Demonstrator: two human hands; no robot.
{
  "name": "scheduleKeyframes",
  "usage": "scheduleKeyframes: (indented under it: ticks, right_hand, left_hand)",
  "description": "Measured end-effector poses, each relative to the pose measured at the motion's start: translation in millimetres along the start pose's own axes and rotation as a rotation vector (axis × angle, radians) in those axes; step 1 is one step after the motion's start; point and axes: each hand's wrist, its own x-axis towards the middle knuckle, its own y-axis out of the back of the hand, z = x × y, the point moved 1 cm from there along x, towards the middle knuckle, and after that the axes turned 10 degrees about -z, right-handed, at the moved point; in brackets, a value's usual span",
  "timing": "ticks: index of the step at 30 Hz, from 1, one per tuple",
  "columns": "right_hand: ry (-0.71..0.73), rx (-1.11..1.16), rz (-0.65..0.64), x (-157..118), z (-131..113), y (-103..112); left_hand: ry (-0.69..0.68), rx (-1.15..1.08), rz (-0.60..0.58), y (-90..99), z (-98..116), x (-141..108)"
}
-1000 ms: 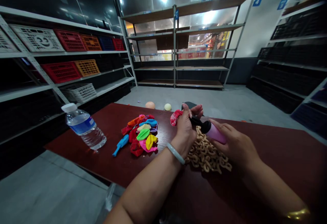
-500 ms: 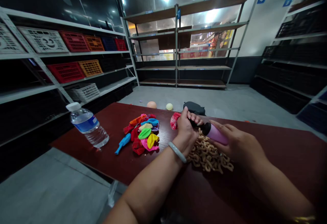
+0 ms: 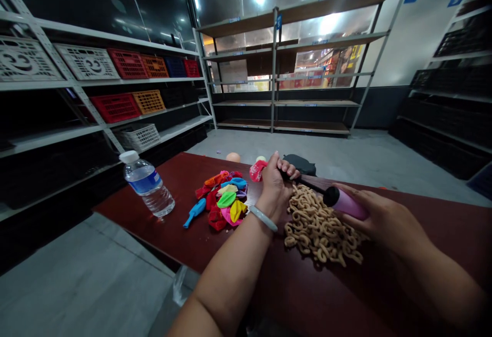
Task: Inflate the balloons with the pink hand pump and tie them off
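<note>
A hand balloon pump [image 3: 351, 205] with a purple barrel and a black rod spans my two hands. My left hand [image 3: 275, 180] is closed around its black far end. A red patterned balloon [image 3: 257, 171] sticks out past the left side of that hand; whether it sits on the nozzle is hidden. My right hand [image 3: 388, 221] wraps the purple barrel, and a stretch of black rod shows between the hands. Below the pump lies a pile of small tan rings [image 3: 321, 232]. Left of my left wrist is a heap of colourful uninflated balloons [image 3: 228, 198].
A water bottle [image 3: 148, 185] stands on the left of the dark red table [image 3: 172, 239]. Beyond the far edge are a peach round balloon [image 3: 232, 157], a pale one [image 3: 261, 159] and a dark bundle [image 3: 299, 164]. Shelves [image 3: 274, 65] with crates stand around.
My right hand has drawn the purple barrel away from my left hand, so more black rod shows. The view has shifted slightly left.
</note>
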Motion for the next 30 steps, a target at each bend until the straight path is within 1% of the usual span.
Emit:
scheduleKeyframes:
  ticks: [3,7,12,17,25,30]
  right_hand:
    - [-0.017,-0.028,-0.083,-0.1,6.0,2.9]
    - [-0.032,-0.035,-0.101,-0.7,15.2,9.6]
    - [-0.018,-0.005,-0.118,-2.2,24.1,21.1]
    - [-0.018,-0.035,-0.122,-4.7,25.9,29.5]
    - [-0.020,-0.121,-0.059,-7.9,26.9,27.9]
    - [-0.052,-0.180,-0.035,-8.9,20.7,32.0]
  left_hand:
    - [-0.012,0.004,0.004,2.4,7.2,1.8]
    - [-0.033,0.005,0.019,3.9,15.3,3.3]
    - [-0.041,-0.016,-0.002,2.6,19.9,4.3]
    - [-0.011,-0.043,-0.068,-1.9,11.6,3.1]
    - [0.044,-0.089,-0.141,-8.1,-4.3,-3.5]
    - [0.041,-0.114,-0.115,-4.2,-11.6,-4.0]
